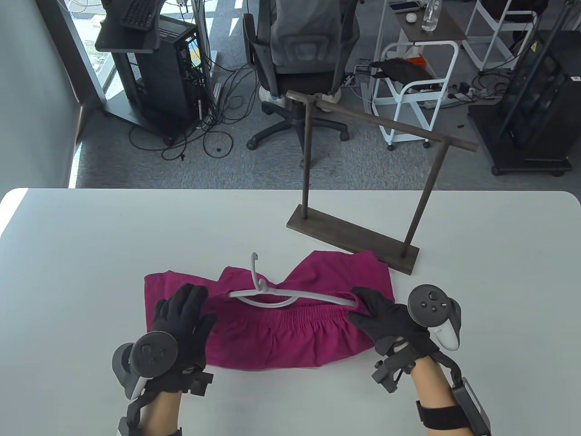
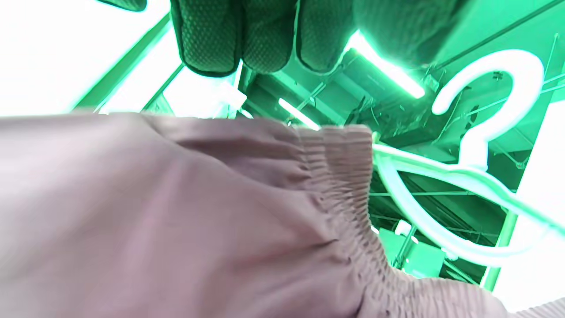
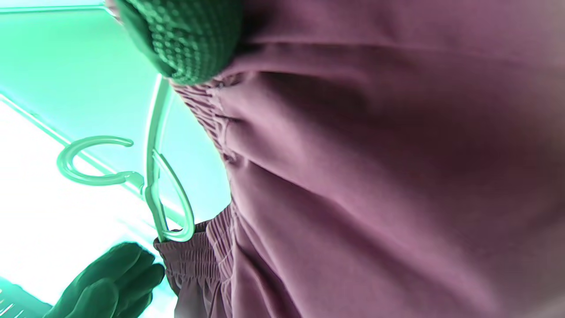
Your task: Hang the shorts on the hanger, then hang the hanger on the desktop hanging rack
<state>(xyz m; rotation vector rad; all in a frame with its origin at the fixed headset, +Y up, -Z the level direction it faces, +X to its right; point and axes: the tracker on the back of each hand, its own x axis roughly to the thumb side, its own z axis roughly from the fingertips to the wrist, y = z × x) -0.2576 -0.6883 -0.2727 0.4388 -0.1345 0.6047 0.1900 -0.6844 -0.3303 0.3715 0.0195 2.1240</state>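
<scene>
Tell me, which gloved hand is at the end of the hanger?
The right hand: its grip sits at the hanger's end. The left hand rests flat on the shorts.

I counted one pair of pink shorts (image 1: 290, 327), one white hanger (image 1: 290, 295) and one dark wooden hanging rack (image 1: 358, 181) on one white table (image 1: 91, 254). I saw two gloved hands: one left hand (image 1: 184, 318) and one right hand (image 1: 386, 320). Behind the table was one black office chair (image 1: 297, 59).

Magenta shorts (image 1: 290, 318) flat on white table (image 1: 68, 272); grey hanger (image 1: 281, 295) at waistband. Left hand (image 1: 184, 318) and right hand (image 1: 383, 318) on fabric. Dark wooden hanging rack (image 1: 358, 181) behind.
</scene>
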